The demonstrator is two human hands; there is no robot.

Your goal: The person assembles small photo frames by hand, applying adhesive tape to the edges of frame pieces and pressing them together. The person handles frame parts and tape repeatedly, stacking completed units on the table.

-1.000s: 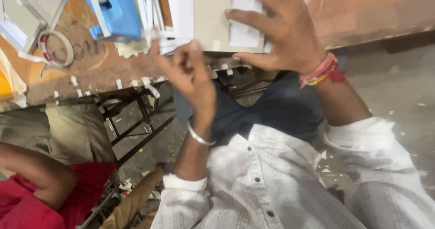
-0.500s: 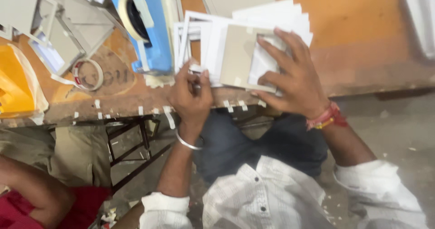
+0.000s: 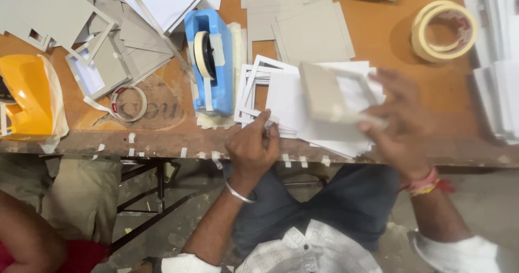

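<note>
Right hand: the right hand (image 3: 403,124) is blurred; its fingers are spread over a grey-backed card frame (image 3: 338,94) and grip its near edge, holding it tilted above the pile.
Left hand: the left hand (image 3: 251,148) sits at the table's front edge, fingertips pinched on the near left corner of the stack of white card frames (image 3: 281,97); a metal bangle (image 3: 239,193) circles the wrist.
Card frame: it is just above the stack of white card frames, near the front middle of the wooden table (image 3: 389,46).
Stack: white cut-out frames and sheets lie fanned, overlapping, flat on the table.
Tape dispenser: a blue tape dispenser (image 3: 211,62) stands just left of the stack, with a roll of masking tape in it.
Loose tape: a roll of masking tape (image 3: 444,31) lies at the upper right, and a nearly spent tape ring (image 3: 128,102) lies left of the dispenser.
Grey boards: grey card sheets (image 3: 303,24) lie behind the stack, with more scraps at the upper left.
Left edge: a yellow object (image 3: 27,97) rests on the table.
Right wrist: red thread bands (image 3: 424,182).
</note>
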